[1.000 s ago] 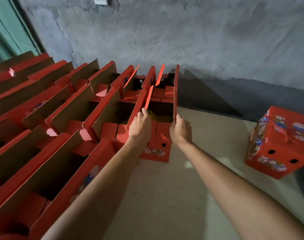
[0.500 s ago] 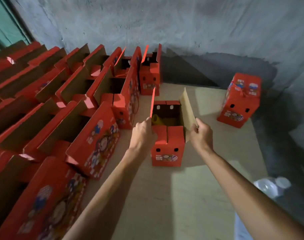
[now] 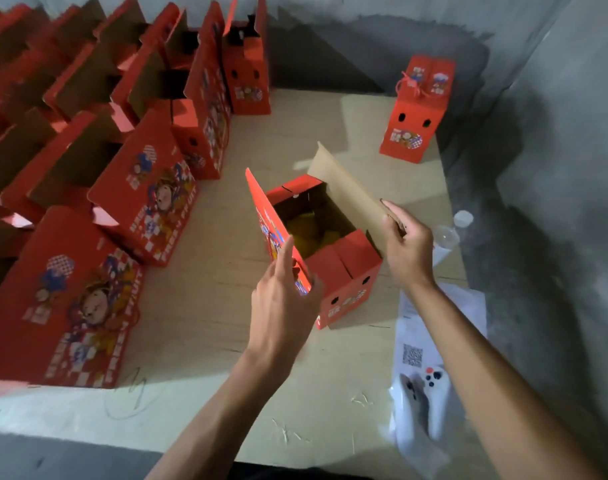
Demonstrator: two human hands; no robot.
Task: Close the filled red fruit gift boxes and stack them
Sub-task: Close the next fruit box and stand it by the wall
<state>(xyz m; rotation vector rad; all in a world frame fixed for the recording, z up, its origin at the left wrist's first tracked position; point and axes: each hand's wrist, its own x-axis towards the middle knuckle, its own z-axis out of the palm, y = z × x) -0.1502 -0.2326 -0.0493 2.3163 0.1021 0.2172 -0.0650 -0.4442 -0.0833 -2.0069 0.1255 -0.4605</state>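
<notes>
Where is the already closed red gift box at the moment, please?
In the head view, the closed box stands alone at the far right of the board, near the wall corner, beyond the open box.

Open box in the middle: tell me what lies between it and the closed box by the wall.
Nothing visible. Bare board runs from the open box to the closed box; the bottle sits off to the side.

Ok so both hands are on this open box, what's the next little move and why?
Probably fold the two long flaps inward over the opening. The box sits apart from the rows with yellow fruit visible inside; the right hand grips the brown flap, the left hand is at the red flap, both flaps upright.
</notes>
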